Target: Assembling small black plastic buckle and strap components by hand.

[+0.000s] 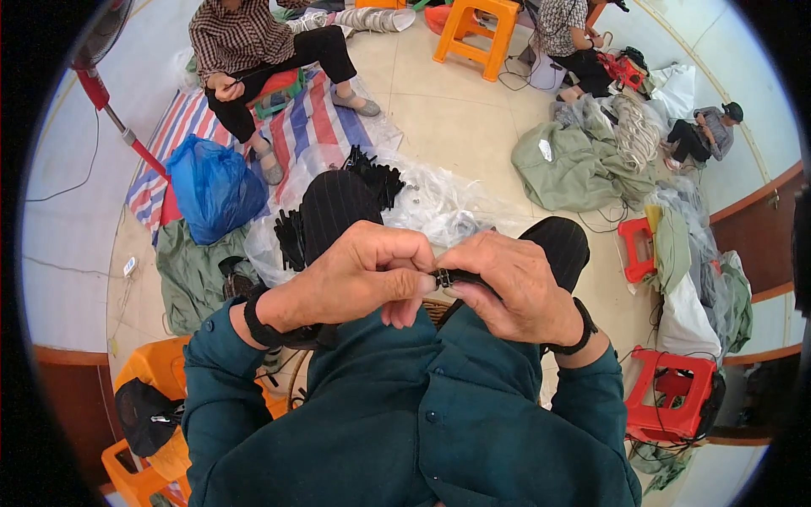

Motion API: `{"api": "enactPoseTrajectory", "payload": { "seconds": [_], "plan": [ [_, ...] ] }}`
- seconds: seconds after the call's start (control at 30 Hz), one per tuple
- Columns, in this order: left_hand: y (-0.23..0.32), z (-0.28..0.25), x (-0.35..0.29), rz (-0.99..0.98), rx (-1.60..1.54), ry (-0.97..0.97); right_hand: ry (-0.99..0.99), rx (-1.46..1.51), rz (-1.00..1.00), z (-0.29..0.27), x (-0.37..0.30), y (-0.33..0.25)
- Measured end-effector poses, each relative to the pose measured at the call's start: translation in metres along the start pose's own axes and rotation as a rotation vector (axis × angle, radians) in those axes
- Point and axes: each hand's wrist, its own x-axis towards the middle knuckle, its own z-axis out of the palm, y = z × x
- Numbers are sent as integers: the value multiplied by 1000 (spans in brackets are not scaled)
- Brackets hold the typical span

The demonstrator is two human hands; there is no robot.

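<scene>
Above my lap, both hands meet at a black strap with a small dark buckle (443,277). My left hand (359,275) pinches its left end between thumb and forefinger, the other fingers curled below. From the right, my right hand (517,283) grips the strap, thumb underneath and fingers over the top; part of the strap is hidden inside that hand. Just beyond my left knee lie bundles of black straps (376,179), with more black straps (290,241) beside that knee.
Clear plastic sheeting (439,198) spreads in front of me. A blue plastic bag (213,188) stands left, near a red fan stand (135,144). Green fabric (557,169), a red stool (672,393) and an orange stool (477,38) stand around. Several people sit farther off.
</scene>
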Motion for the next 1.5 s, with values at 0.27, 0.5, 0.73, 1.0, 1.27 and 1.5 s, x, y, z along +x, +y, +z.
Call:
{"api": "enactPoseTrajectory", "payload": {
  "seconds": [0.27, 0.5, 0.73, 1.0, 1.27, 1.5],
  "plan": [
    [0, 3, 1, -1, 31, 55, -5, -27, -37, 0, 3, -1],
    [-5, 11, -1, 43, 138, 172, -27, 5, 10, -2, 2, 0],
    [-11, 14, -2, 172, 308, 238, -150, 313, 240, -15, 2, 2],
    [-24, 15, 4, 213, 345, 312, -112, 198, 300, -3, 5, 3],
    [-19, 17, 1, 80, 223, 242, -86, 165, 329, -4, 4, 0],
    [-21, 23, 0, 45, -142, 107, -92, 154, 315, -7, 0, 1]
  ]
}}
